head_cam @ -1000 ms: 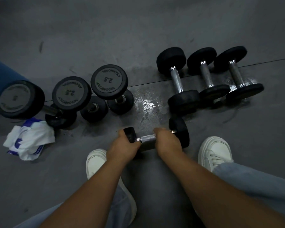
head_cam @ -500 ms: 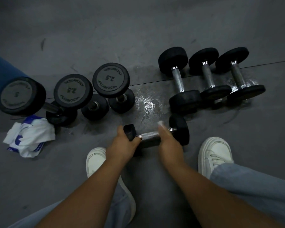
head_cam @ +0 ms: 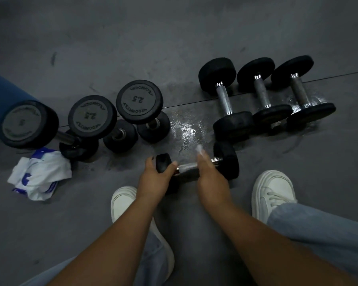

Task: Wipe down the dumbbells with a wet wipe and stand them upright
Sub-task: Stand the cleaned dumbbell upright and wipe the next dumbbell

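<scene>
Grey floor (head_cam: 174, 38): left hand (head_cam: 153, 178) curls its fingers round one end of the dumbbell (head_cam: 225, 159); right hand (head_cam: 210, 176) pinches a wet wipe (head_cam: 199, 149) above its handle.

Dark grey rubber floor (head_cam: 174, 38), scuffed and dimly lit, thin seam line (head_cam: 339, 75) crossing mid-frame from right to left, glistening wet patch (head_cam: 186, 131) at centre, blue surface (head_cam: 4, 87) at left edge

The dark grey rubber floor (head_cam: 174, 38) shows a wet patch (head_cam: 186, 131) at its middle. Three upright dumbbells (head_cam: 92, 116) stand at left, three lying dumbbells (head_cam: 260, 93) at right, and a crumpled white-and-blue wipes packet (head_cam: 39, 174) lies beside the upright ones.
</scene>
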